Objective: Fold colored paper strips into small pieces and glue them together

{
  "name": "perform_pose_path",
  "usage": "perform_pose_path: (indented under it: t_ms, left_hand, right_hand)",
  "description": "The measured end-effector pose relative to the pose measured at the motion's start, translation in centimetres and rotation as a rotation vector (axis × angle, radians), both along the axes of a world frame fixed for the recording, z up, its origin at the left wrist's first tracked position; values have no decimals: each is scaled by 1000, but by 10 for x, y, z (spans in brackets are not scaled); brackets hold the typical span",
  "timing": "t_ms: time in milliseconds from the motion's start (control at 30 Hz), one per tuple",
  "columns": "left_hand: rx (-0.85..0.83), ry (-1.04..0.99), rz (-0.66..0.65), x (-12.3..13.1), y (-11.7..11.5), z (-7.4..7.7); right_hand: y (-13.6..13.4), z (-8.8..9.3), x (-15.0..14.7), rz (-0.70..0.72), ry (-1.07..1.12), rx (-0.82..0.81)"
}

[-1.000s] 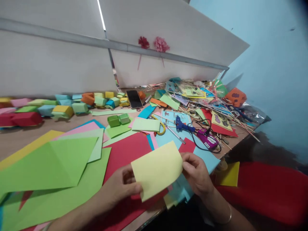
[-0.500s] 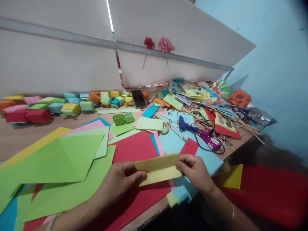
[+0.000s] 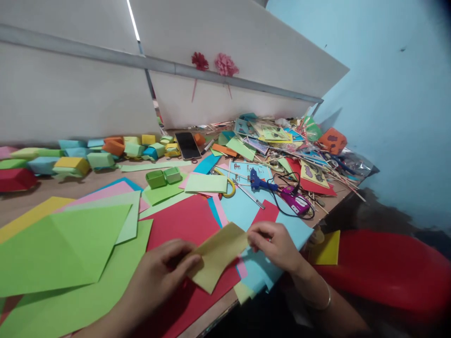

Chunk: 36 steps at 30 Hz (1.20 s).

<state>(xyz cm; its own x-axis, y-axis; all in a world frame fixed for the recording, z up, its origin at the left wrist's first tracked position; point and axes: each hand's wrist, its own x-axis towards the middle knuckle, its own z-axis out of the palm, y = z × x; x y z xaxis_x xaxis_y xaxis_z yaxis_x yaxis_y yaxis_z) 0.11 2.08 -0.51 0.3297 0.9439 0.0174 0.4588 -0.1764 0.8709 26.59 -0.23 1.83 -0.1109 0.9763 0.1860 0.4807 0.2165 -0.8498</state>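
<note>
The yellow paper is held above the near part of the red sheet, slanting, with its end at the right hand higher in view than the end at the left hand. The left hand grips one end between thumb and fingers, closed with only the paper's thickness between them; the right hand pinches the opposite end near its upper corner with closed fingertips. A second ago the paper showed a broad, pale face, and half a second ago it was a long, narrow strip held nearly level; now it is tipped, its near corner hangs lower and its surface looks darker. The whole view has shifted a little, yet the things around the red sheet seem to lie as they did: green paper to its left, light blue paper to its right, two small green boxes and a folded pale green card just beyond it, a phone farther beyond, and a blue glue gun beyond it to the right.
</note>
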Motion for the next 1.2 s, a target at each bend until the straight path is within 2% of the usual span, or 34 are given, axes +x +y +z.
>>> perform_pose_path:
  t_ms: [67, 133, 267, 367, 467, 567, 700, 800, 933, 1067, 1133, 1200]
  left_hand:
    - [-99, -64, 154, 0, 3, 6]
    - [-182, -120, 222, -1, 6, 11]
    - [-294, -145, 127, 1, 11, 15]
    - [-335, -76, 53, 1, 12, 18]
    - [-281, 19, 56, -2, 15, 22]
    - [-147, 123, 69, -6, 23, 24]
    - [23, 247, 47, -11, 32, 19]
    - [95, 303, 34, -14, 34, 15]
    - [85, 393, 53, -15, 33, 15]
    - [-4, 453, 38, -14, 31, 15]
    - [43, 493, -5, -14, 30, 12]
    - [189, 535, -52, -15, 27, 9]
  right_hand:
    - [4, 5, 7, -67, -56, 113]
    - [6, 8, 12, -103, -135, 221]
    - [6, 8, 13, -35, -222, 403]
    - [7, 14, 10, 107, -341, 544]
    - [21, 27, 5, 241, -495, 544]
    - [50, 34, -8, 372, -585, 490]
    - [93, 21, -34, 610, -681, 425]
    - [112, 2, -48, 694, -782, 380]
    - [116, -18, -51, 681, -822, 435]
    - [112, -26, -43, 640, -802, 507]
    - [108, -28, -38, 634, -801, 555]
    - [103, -27, -33, 644, -796, 606]
